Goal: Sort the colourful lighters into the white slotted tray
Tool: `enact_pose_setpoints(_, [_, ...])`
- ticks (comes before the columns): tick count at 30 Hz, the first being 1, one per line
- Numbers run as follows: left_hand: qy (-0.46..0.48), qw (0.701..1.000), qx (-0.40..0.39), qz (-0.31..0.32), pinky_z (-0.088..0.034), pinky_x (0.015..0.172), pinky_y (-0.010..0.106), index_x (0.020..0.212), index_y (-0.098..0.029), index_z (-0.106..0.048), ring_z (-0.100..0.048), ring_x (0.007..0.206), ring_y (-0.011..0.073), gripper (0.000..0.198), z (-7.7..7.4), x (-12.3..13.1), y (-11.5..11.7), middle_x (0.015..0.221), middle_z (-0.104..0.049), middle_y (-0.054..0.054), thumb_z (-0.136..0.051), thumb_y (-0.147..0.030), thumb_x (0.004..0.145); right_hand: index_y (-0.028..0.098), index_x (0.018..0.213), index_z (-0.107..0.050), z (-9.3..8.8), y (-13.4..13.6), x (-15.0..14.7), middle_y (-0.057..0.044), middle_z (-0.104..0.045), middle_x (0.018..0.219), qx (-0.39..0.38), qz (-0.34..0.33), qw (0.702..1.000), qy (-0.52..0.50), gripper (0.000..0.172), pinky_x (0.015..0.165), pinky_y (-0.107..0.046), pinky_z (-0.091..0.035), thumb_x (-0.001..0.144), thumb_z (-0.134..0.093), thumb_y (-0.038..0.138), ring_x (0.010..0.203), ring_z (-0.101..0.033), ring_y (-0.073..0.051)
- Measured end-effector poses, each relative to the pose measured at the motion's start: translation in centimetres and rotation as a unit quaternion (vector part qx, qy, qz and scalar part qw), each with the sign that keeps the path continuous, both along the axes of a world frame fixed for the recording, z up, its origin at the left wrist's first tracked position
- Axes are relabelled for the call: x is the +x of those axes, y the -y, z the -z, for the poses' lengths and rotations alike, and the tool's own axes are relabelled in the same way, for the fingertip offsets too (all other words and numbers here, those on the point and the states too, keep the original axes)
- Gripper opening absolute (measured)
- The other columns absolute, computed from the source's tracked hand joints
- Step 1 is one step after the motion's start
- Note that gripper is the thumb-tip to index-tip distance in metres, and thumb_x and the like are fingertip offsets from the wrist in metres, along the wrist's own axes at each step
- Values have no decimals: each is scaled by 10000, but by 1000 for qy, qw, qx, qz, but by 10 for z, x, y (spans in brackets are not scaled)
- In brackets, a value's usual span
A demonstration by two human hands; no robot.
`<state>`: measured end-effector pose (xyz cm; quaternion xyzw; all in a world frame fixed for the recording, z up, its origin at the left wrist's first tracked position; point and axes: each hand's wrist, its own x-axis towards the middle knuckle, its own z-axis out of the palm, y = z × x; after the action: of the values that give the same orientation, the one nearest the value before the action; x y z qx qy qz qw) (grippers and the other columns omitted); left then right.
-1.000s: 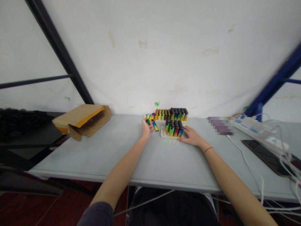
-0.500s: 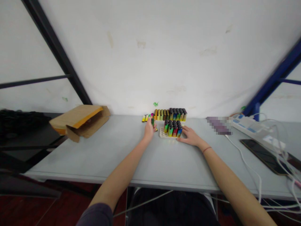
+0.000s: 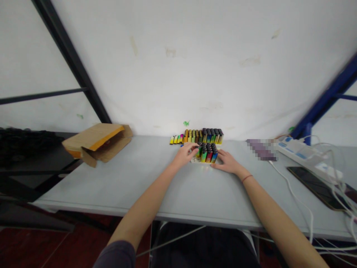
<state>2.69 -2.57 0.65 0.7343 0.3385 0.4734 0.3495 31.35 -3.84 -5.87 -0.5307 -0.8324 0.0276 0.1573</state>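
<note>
A white tray with holes stands on the table, and upright lighters with black tops fill its middle and right side. Over its left part is my left hand, with thumb and fingers pinched on a green lighter that is mostly hidden. My right hand grips the tray's right end, thumb along the front edge and fingers behind. Just behind the tray stand more lighters in rows, some with yellowish tops and some with black tops.
Several loose lighters lie left of the back rows, near the wall. An open cardboard box rests at the left. On the right are a pixelated purple object, a white power strip, a dark phone and white cables.
My left hand has moved right with the lighter, from beside the tray to over its left part. My right hand stays at the tray's right end.
</note>
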Motion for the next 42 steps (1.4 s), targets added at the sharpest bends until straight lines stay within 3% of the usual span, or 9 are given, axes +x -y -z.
enact_pose_setpoints(10, [-53,998,26,10,-505,951,331,1076,-235,-754,-643,887,214,226,6,0,1,972,-718,55,-727,-263,853,178,1487,-596,-1,1,-1,-196,-527,1580,0,2,1000,3,818,1201,-555,-396,897,-586,745,1449,-490,-407])
enact_pose_setpoints(12, [-39,999,28,-17,-497,965,326,1085,-233,-755,-637,880,211,227,5,-2,-1,977,-715,54,-721,-254,861,172,1483,-600,-1,0,-1,-204,-523,1581,1,3,1000,1,820,1197,-569,-396,896,-586,744,1447,-492,-412])
enact_pose_setpoints(17, [-59,983,9,-175,-467,1059,377,908,-209,-765,-649,989,255,146,8,-18,-18,994,-717,93,-628,-162,889,182,1467,-618,0,-1,-1,-199,-527,1580,-4,6,1000,-2,817,1195,-576,-398,889,-585,758,1448,-490,-416])
enact_pose_setpoints(22, [-191,969,-8,-158,-430,1135,429,804,-230,-783,-645,1075,281,77,20,-38,-37,986,-724,96,-708,-220,822,193,1482,-608,0,0,0,-187,-521,1590,-6,9,1000,-5,837,1203,-573,-394,883,-579,776,1464,-476,-417])
enact_pose_setpoints(27, [-121,982,-71,-129,-510,1004,345,620,-256,-668,-659,965,286,182,23,-45,-43,739,-678,57,-847,-268,654,191,1483,-604,-1,0,-1,-186,-522,1589,-3,4,1000,-4,837,1201,-570,-398,885,-574,778,1461,-479,-412])
enact_pose_setpoints(31, [-133,972,-89,-171,-527,913,317,694,-250,-640,-680,930,282,243,21,-46,-42,747,-677,46,-834,-142,595,186,1487,-599,-1,1,-1,-188,-515,1592,-4,9,1000,-4,840,1202,-561,-402,884,-581,771,1465,-476,-408])
enact_pose_setpoints(35, [-79,967,-139,-196,-530,744,267,671,-234,-588,-697,882,264,197,16,-43,-44,701,-640,59,-775,-204,723,211,1484,-607,-2,1,-1,-173,-530,1583,-3,3,1000,-6,807,1201,-583,-399,889,-582,757,1456,-482,-416])
enact_pose_setpoints(38, [33,942,-259,-210,-493,570,238,734,-224,-562,-675,674,196,202,11,-36,-45,682,-598,29,-654,-336,875,207,1470,-620,-2,0,-1,-172,-528,1586,-7,4,1000,-1,801,1204,-576,-399,888,-583,755,1458,-481,-413])
enact_pose_setpoints(42, [172,898,-377,-146,-462,487,212,947,-251,-537,-610,495,127,231,6,-27,-40,723,-631,-22,-555,-481,959,206,1469,-620,-1,0,-1,-170,-529,1586,-5,9,1000,-1,811,1209,-569,-395,880,-593,763,1468,-473,-410])
